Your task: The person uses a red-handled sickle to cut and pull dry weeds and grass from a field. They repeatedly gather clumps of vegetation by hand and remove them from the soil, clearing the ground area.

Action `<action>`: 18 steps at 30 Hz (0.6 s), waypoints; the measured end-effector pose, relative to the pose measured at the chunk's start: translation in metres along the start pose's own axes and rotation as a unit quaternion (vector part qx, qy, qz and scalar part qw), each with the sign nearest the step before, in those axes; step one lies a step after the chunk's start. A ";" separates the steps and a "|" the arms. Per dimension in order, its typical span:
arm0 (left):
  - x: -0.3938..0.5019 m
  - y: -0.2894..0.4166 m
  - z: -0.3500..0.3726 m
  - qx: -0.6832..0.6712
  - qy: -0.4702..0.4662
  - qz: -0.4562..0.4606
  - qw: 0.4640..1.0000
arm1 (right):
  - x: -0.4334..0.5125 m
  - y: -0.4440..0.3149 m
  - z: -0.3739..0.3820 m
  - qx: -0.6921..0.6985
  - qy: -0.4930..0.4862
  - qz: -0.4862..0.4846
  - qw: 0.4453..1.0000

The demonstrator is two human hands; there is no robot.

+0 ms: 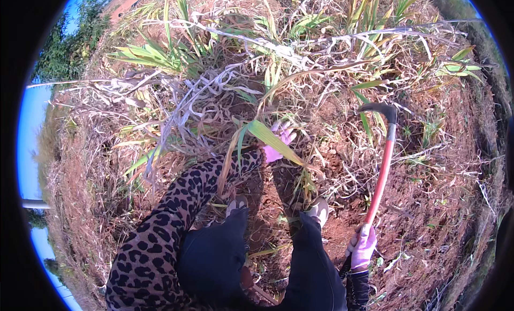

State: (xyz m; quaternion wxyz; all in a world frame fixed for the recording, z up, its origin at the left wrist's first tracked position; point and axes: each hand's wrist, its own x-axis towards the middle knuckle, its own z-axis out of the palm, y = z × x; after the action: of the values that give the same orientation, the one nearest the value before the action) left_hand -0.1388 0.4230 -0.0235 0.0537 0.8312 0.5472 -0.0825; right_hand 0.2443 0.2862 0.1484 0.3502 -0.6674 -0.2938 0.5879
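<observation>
My left hand [281,139], in a pale pink glove, reaches down among dry stalks in front of my feet. Its fingers look spread, and nothing shows in its grasp. A yellowing green leaf [271,139] crosses in front of it and hides part of the palm. At the right, my right hand [364,246], gloved as well, grips the lower end of a hoe-like hand tool. The tool's red handle [383,174] slants upward, and its dark curved metal head [381,109] points left above the ground.
Dry stalks [277,48] lie tangled across the far side. Green leafy plants [160,58] stand among them. Reddish soil [341,226] shows between my shoes [320,211] and the tool. A bush [66,50] stands far left.
</observation>
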 end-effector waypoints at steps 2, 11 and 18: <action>0.001 -0.048 0.001 0.037 -0.021 -0.067 0.997 | 0.017 0.006 0.013 0.002 -0.024 0.032 0.999; -0.057 -0.078 0.004 0.029 -0.204 -0.190 0.960 | 0.119 0.027 0.116 -0.115 -0.158 0.052 0.979; -0.033 -0.092 0.007 0.102 -0.149 -0.158 0.971 | 0.158 0.042 0.198 0.013 -0.234 0.158 0.959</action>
State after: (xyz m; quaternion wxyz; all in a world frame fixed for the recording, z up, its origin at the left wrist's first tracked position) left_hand -0.2369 0.4288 -0.0234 0.0357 0.7138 0.6459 -0.2683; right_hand 0.0684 0.4128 0.0103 0.1825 -0.5442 -0.2504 0.7796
